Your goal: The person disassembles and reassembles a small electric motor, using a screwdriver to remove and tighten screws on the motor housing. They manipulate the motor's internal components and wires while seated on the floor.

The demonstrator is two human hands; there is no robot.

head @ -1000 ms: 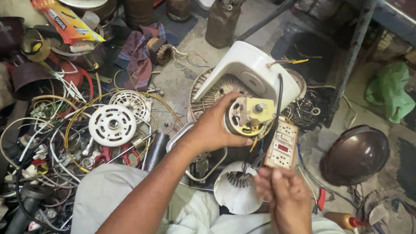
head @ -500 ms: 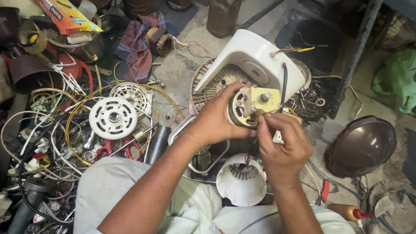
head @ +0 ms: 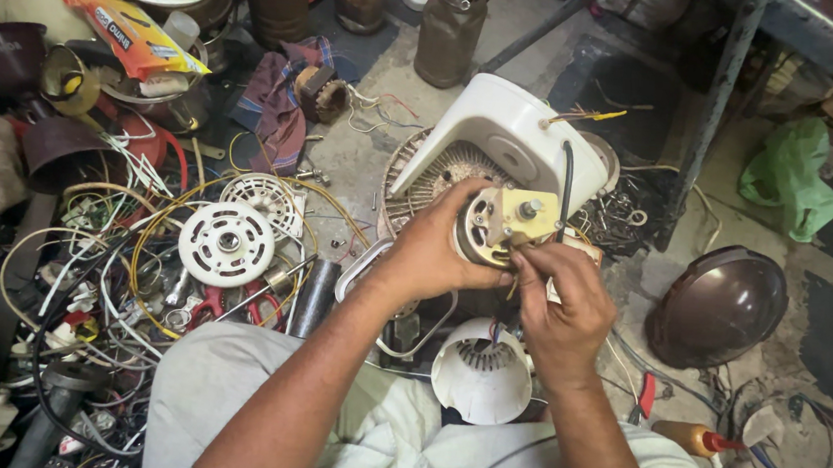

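Fan motor (head: 497, 229), held above floor clutter.
Left hand (head: 435, 251) clamped round motor; right hand (head: 561, 307), since a second ago, has dropped the meter and now pinches a wire at its edge.

Support surface: stained grey concrete floor (head: 363, 159). Directly on it: a round white perforated plastic disc (head: 227, 244) amid tangled yellow and white wires (head: 125, 239), a dark brown domed metal cover (head: 719, 306), a crumpled green plastic bag (head: 791, 174), a purple checked cloth (head: 277, 111), a brown cylindrical metal canister (head: 450, 28), and an orange-tipped bottle (head: 695, 439), possibly an oiler.
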